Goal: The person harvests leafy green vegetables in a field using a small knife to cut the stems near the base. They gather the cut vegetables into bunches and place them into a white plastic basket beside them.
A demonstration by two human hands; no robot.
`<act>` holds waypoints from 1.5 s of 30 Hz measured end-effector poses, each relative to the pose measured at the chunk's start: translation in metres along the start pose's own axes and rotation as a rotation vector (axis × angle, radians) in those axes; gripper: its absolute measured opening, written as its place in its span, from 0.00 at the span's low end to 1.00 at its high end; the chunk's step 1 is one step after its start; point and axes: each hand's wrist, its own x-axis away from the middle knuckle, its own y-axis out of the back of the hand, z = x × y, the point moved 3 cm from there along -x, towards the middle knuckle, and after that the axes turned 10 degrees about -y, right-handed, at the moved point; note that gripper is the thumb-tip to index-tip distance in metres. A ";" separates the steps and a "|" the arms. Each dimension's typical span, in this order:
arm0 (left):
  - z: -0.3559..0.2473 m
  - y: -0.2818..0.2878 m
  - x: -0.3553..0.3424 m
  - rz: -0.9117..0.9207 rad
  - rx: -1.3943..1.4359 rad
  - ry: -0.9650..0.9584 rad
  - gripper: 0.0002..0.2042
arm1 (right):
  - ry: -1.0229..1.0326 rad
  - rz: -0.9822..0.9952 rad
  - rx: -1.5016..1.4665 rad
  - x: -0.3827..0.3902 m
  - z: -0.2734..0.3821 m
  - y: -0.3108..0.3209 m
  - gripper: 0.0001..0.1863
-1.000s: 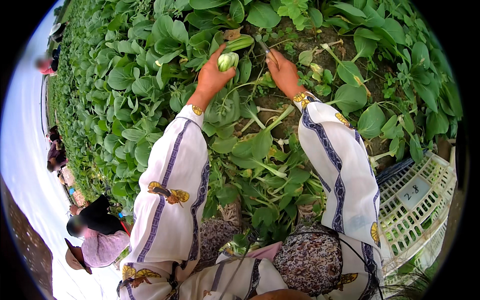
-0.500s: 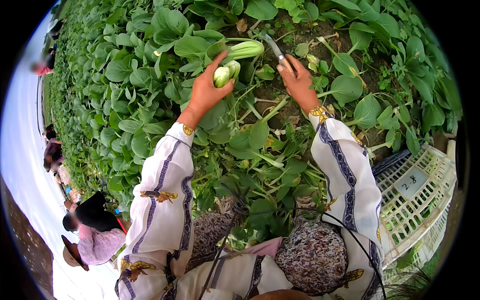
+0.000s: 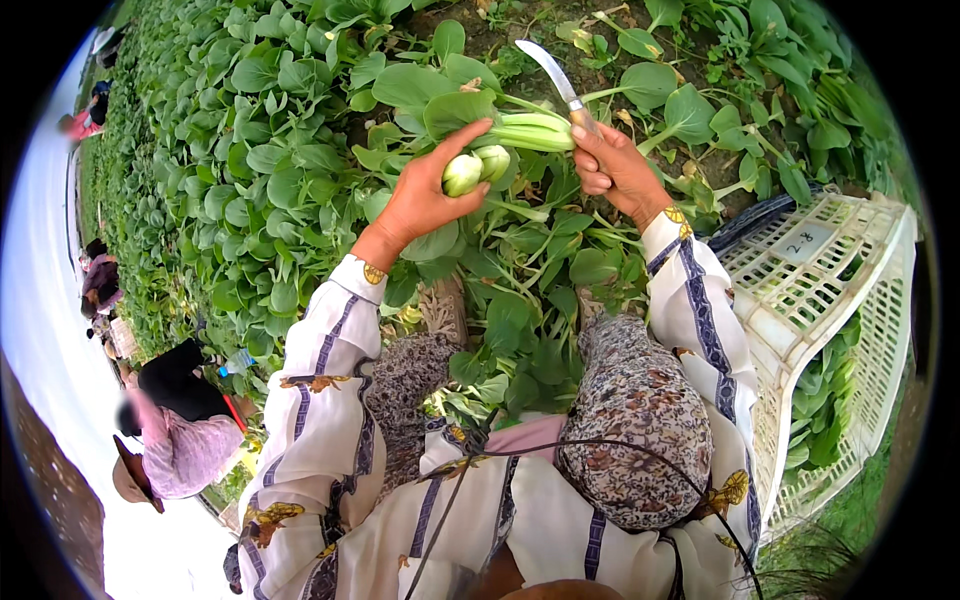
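Observation:
Heads of bok choy (image 3: pixel 525 133) with pale green stalks and broad dark leaves are gathered in my left hand (image 3: pixel 428 190). Two rounded stem bases (image 3: pixel 463 174) poke out between its thumb and index finger, while another head lies across above them with its stalks toward the right. My right hand (image 3: pixel 622 165) is closed round the wooden handle of a small knife (image 3: pixel 550 70). Its curved blade points up and left, beyond the stalks. The right thumb and fingers are at the cut end of the upper head; whether they touch it I cannot tell.
Rows of leafy bok choy plants (image 3: pixel 270 130) fill the left side. Loose leaves lie on the ground between my patterned knees (image 3: pixel 635 430). At my right stands a white plastic crate (image 3: pixel 790 290) with greens inside. A person in a hat (image 3: pixel 185 440) crouches at the lower left, others farther off.
Both hands have come nearer to me and shifted right. The knife hand has closed in on the cut end of the held bok choy. More of the crate shows now.

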 end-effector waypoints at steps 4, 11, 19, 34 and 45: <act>-0.025 -0.015 0.029 -0.023 -0.125 -0.137 0.32 | -0.071 0.022 0.019 0.035 -0.017 -0.003 0.12; -0.039 -0.064 0.067 -0.127 0.164 -0.046 0.36 | 0.054 -0.162 0.111 0.088 -0.049 -0.012 0.15; -0.040 -0.104 0.070 0.032 0.101 0.039 0.46 | 0.339 -0.338 0.519 0.114 -0.056 -0.019 0.14; -0.033 -0.104 0.056 -0.146 0.003 0.117 0.39 | 0.454 -0.445 -0.053 0.113 -0.049 -0.013 0.07; -0.051 -0.112 0.062 -0.087 -0.411 0.151 0.37 | 0.473 -0.493 0.837 0.105 -0.048 -0.014 0.18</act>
